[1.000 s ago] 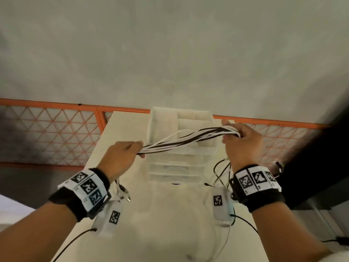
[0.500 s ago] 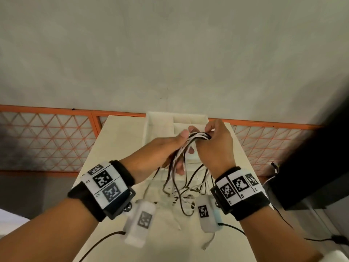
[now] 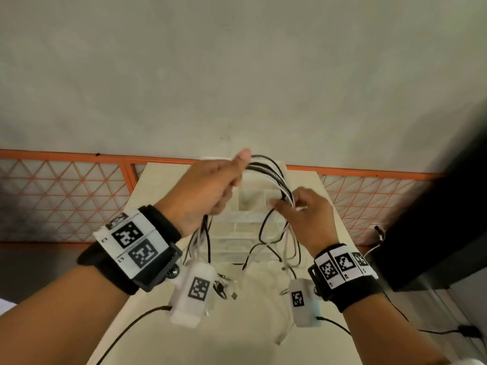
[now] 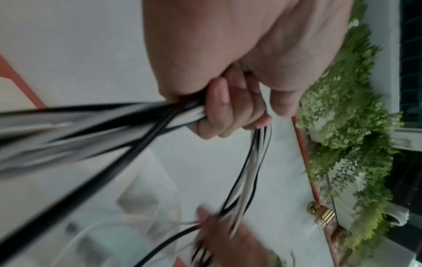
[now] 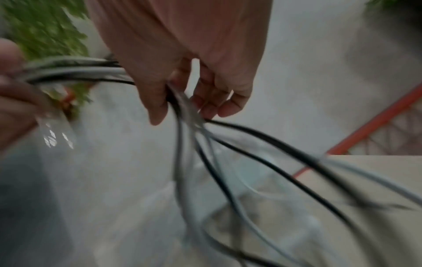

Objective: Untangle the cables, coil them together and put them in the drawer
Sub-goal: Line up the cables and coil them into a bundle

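Observation:
A bundle of black and white cables (image 3: 271, 172) arches between my two hands above a clear plastic drawer unit (image 3: 249, 227). My left hand (image 3: 210, 188) grips the bundle at its upper left, fingers curled round it (image 4: 219, 112). My right hand (image 3: 303, 209) holds the same cables lower to the right, pinched between thumb and fingers (image 5: 180, 101). Loose ends (image 3: 263, 248) hang below both hands in front of the drawers, and small plugs (image 3: 224, 285) dangle near the left wrist. The wrist views are blurred.
The drawer unit stands at the far end of a narrow pale table (image 3: 237, 325). An orange lattice railing (image 3: 66, 196) runs behind the table. A dark object (image 3: 434, 233) fills the right side. Green foliage (image 4: 347, 126) shows beyond the railing.
From stretched wide apart, my hands came together and folded the bundle. Now the left hand has lifted and the right has dropped, so the cables arch between them.

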Demonstrator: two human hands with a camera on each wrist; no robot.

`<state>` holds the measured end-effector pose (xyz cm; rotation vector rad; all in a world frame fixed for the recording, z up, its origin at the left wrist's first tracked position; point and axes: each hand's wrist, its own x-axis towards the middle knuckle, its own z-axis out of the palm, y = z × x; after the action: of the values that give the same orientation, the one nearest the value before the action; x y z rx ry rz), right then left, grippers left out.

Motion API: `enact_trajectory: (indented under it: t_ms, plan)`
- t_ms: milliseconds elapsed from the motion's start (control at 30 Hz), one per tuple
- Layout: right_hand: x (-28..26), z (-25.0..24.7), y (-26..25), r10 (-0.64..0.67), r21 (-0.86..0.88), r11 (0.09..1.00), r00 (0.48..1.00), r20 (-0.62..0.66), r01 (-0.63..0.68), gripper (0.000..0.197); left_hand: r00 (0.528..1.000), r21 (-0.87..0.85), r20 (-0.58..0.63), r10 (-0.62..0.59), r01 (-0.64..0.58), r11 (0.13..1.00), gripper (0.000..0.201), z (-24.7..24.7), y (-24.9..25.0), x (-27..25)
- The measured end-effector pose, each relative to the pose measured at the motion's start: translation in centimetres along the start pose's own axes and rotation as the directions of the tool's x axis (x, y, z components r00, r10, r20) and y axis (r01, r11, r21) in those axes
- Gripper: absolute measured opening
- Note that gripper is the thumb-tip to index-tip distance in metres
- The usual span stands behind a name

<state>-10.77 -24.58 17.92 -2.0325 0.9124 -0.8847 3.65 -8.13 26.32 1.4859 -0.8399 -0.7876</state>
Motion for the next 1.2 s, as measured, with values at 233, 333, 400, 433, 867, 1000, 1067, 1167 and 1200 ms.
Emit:
enact_trajectory:
  t_ms: [233,333,400,433,867,1000,1067,1167,1200]
  plan:
    - [0.4,-1.3,2.3,0.217,-0.002,0.976,0.973,-0.082,-0.218,0.029,0.986,0.239,-0.169,-0.016,0.056,0.969,0.051,-2.4,0.1,0.5]
    - [0.4,-2.4,1.7,0.184,0.162,0.973,0.979,-0.092,-0.168,0.028,0.969,0.280,-0.246,-0.001,0.072,0.957,0.052,-2.8,-0.6,0.5]
    - [-0.9,-2.4,2.4,0.079,-0.030,0.997,0.994,0.072,-0.077,0.035,0.954,0.220,-0.299,0.032,0.037,0.975,0.052,-3.0,-0.5,0.4]
    - [-1.6,-2.1,3.5,0.061,-0.184,0.983,0.984,0.166,-0.030,0.042,0.951,0.187,-0.307,0.045,0.014,0.982,0.051,-3.1,-0.2,0.4]
    - [-2.6,-2.7,7.9,0.242,-0.329,0.940,0.861,0.447,-0.093,0.056,0.994,0.116,-0.106,0.018,-0.005,0.993,0.043,-3.0,1.4,-0.6]
    - [-1.4,-3.0,-1.8,-0.124,0.164,0.984,0.938,0.323,0.074,0.034,1.000,0.195,-0.023,-0.006,0.011,0.981,0.037,-1.2,0.8,-0.8]
    - [-1.4,-2.4,-4.8,-0.191,0.193,0.972,0.924,0.330,0.132,0.021,1.000,0.215,0.001,-0.008,0.008,0.976,0.035,-0.6,0.7,-0.9]
    - [-1.1,-1.2,-5.5,-0.172,0.181,0.977,0.925,0.340,0.115,0.012,1.000,0.242,-0.003,-0.012,0.013,0.970,0.034,-0.8,0.6,-1.1]
    - [-1.1,-1.1,-5.2,-0.164,0.194,0.976,0.922,0.350,0.100,0.011,1.000,0.247,-0.004,-0.015,0.016,0.969,0.035,-0.9,0.5,-1.2]
